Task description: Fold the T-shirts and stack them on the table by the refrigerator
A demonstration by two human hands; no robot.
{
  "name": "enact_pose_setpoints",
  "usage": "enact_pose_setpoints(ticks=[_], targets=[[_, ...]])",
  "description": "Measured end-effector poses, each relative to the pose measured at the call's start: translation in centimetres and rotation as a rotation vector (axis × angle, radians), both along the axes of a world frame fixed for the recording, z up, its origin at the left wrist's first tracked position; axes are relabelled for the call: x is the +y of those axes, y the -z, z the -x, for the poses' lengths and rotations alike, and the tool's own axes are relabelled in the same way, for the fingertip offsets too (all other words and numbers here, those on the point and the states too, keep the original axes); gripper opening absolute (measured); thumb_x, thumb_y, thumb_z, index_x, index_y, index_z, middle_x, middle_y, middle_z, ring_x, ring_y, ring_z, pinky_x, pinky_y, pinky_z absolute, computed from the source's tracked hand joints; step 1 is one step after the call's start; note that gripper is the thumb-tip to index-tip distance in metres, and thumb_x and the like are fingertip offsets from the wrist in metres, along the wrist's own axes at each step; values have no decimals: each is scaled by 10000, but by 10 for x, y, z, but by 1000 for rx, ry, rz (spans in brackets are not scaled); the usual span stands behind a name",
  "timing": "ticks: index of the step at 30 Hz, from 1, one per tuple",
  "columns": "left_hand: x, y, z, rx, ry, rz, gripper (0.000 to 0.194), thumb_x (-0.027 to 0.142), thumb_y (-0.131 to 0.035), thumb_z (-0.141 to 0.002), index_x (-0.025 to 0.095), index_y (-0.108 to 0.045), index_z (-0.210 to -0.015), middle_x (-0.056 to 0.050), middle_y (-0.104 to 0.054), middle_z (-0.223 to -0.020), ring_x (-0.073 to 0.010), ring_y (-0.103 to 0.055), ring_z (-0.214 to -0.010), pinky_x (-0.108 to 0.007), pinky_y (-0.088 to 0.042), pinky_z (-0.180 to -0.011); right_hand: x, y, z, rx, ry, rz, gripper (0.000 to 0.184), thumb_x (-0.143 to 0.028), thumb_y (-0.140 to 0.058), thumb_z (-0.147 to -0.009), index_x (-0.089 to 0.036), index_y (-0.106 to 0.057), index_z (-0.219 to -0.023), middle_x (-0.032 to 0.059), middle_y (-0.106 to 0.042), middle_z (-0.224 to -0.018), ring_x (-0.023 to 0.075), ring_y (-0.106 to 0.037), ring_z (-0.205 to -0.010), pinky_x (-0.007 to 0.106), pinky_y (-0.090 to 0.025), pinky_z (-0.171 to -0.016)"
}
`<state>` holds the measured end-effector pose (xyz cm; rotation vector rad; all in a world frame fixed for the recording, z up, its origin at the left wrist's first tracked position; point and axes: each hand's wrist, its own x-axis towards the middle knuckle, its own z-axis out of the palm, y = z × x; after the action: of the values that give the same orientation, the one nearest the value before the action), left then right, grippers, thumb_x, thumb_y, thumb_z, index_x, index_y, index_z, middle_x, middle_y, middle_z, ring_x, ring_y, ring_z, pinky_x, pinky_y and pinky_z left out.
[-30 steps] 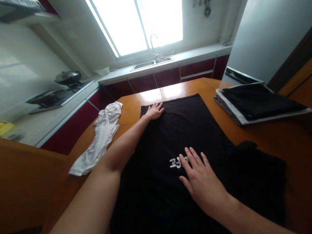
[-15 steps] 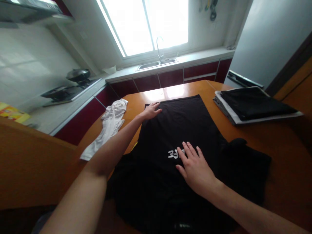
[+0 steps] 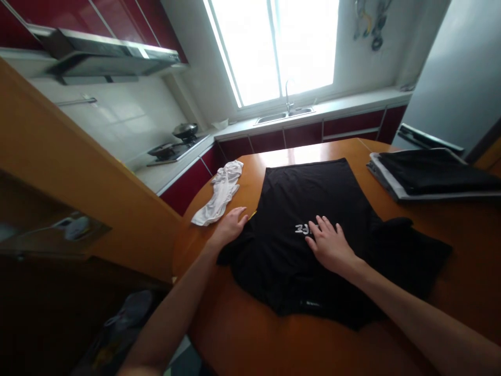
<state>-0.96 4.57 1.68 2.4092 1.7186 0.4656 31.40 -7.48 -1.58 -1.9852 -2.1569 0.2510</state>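
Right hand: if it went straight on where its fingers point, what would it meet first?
Likely more of the black shirt, then the table beyond; whether the right hand already presses on the cloth is unclear.

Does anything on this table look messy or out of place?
Yes, the white cloth lies crumpled on the table's left, unlike the folded stack at right. The black shirt also looks bunched on the right.

The shirt (image 3: 305, 193) is black with white lettering (image 3: 299, 228).
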Motion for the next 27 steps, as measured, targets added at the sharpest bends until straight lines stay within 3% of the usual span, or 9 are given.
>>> enact_pose_setpoints(ticks=[4, 9, 15, 21, 27], targets=[[-2, 21, -1, -18, -57, -9, 375, 424, -535, -932, 142, -719, -1099, -159, -671, -1141, -279, -633, -1105, -409, -458, -1033, 1, 0, 2, 41, 21, -46, 567, -430, -320, -1040, -138, -470, -1502, 195, -325, -1621, 336, -223, -1524, 580, -220, -1185], [1, 22, 8, -18, -114, 37, 261, 427, -625, -868, 187, -696, -794, -85, -650, -942, -243, -622, -934, -374, -488, -877, 3, 8, 3, 31, 4, -8, 567, -450, -354, -1028, -148, -491, -1488, 190, -334, -1618, 336, -232, -1521, 575, -217, -1187], [-1, 18, 21, -245, 0, 117, 304, 486, -577, -888, 198, -668, -854, -58, -703, -857, -216, -657, -816, -319, -500, -766, 3, 10, 3, 25, -7, 14, 571, -462, -348, -1034, -153, -480, -1496, 189, -330, -1620, 334, -221, -1523, 574, -191, -1194], [-9, 2, 43, -313, 31, 303, 411, 551, -696, -772, 180, -715, -946, -36, -714, -847, -201, -651, -767, -285, -489, -694, 3, 8, 2, 16, 2, 20, 570, -469, -337, -1035, -161, -486, -1491, 174, -328, -1623, 322, -214, -1526, 565, -196, -1196], [-14, -7, 46, -282, 12, 373, 344, 520, -704, -716, 184, -640, -752, 21, -584, -645, -155, -526, -602, -263, -402, -565, 4, 11, 1, 19, -3, 13, 576, -468, -340, -1029, -160, -479, -1496, 180, -319, -1627, 326, -211, -1527, 577, -198, -1194]])
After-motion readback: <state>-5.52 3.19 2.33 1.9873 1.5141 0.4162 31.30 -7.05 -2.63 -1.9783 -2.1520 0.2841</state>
